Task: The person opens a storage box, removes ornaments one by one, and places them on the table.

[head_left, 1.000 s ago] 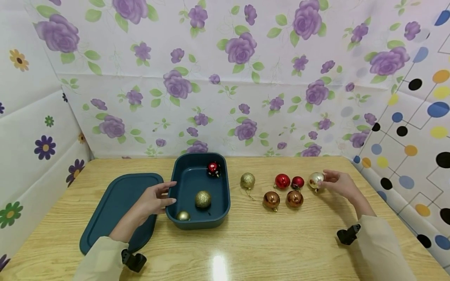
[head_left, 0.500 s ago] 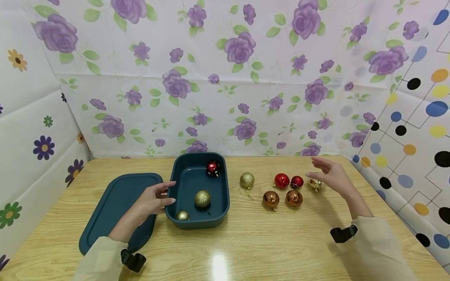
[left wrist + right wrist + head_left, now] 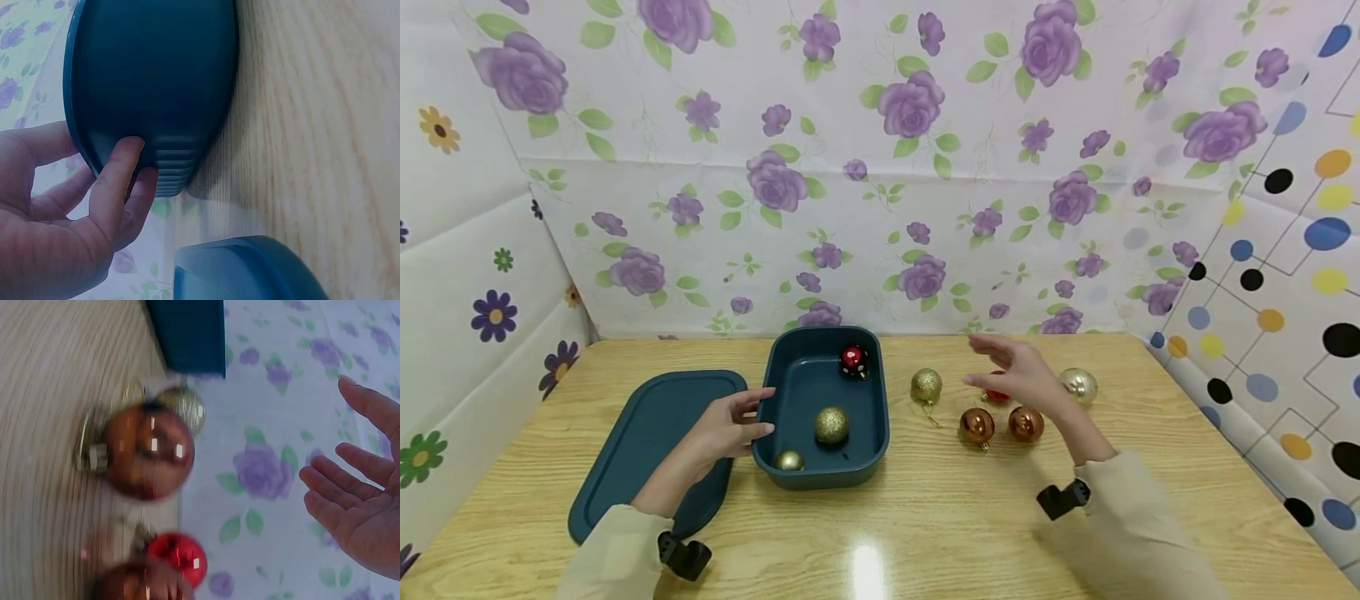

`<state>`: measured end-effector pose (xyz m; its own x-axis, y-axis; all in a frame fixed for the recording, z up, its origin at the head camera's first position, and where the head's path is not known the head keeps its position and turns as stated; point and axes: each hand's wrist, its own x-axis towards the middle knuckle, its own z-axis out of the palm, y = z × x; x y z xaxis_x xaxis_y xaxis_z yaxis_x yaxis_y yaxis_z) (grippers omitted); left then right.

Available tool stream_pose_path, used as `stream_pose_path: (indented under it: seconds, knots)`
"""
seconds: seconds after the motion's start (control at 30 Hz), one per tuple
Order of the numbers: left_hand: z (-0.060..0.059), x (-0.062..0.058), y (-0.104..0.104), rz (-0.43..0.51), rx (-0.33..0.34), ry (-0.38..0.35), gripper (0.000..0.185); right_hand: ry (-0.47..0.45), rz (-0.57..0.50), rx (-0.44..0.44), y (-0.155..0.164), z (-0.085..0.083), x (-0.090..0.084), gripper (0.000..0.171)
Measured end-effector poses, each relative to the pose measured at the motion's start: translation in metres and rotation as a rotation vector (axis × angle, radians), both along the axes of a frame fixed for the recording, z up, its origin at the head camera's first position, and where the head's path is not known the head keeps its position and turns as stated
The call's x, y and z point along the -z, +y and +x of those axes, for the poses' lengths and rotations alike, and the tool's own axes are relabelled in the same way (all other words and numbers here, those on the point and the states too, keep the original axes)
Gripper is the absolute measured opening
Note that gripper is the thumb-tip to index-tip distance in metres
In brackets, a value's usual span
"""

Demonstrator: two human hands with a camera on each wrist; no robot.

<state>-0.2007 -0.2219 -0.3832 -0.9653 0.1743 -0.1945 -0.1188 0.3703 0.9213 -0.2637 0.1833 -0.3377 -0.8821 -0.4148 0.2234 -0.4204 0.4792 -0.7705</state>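
Note:
My left hand (image 3: 722, 429) is at the left side of a dark teal container (image 3: 820, 481), its fingertips touching the rim and outer wall. The fingers are fairly straight in the left wrist view. Inside the container are a red-and-black spotted bauble (image 3: 853, 362), a glittery gold bauble (image 3: 832, 426) and a smaller gold bauble (image 3: 789, 461). My right hand (image 3: 1018, 375) hovers with spread fingers, holding nothing, above a red bauble (image 3: 178, 558), which it partly covers in the head view. Two copper baubles, one nearer the container (image 3: 977, 427) and one farther right (image 3: 1026, 424), lie in front.
Another glittery gold bauble (image 3: 927, 385) with a string lies right of the container. A shiny pale gold bauble (image 3: 1078, 385) rests farther right. The flat teal lid (image 3: 655, 442) lies on the wooden table (image 3: 940, 533) under my left forearm. Flowered cloth (image 3: 850, 208) hangs behind.
My right hand has let go of the pale gold bauble, lifted and moved left over the red baubles. My left hand stays at the container.

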Motion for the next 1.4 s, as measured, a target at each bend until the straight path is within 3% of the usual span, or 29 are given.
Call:
stream_pose_path:
  seconds: [0.33, 0.63, 1.03, 1.4]
  knots:
    - [0.001, 0.0, 0.0, -0.003, 0.001, 0.004, 0.061, 0.005, 0.017, -0.165, -0.075, 0.0, 0.008, 0.063]
    - [0.002, -0.001, 0.001, -0.003, 0.0, 0.006, 0.061, 0.028, 0.128, -0.299, -0.128, -0.001, 0.023, 0.065]
    - [0.0, 0.0, 0.0, 0.008, 0.0, 0.006, 0.062, 0.08, 0.351, -0.381, -0.163, -0.002, 0.032, 0.061]
    - [0.001, -0.001, 0.001, 0.004, -0.005, -0.001, 0.062, 0.094, 0.524, -0.388, -0.176, 0.002, 0.031, 0.054]
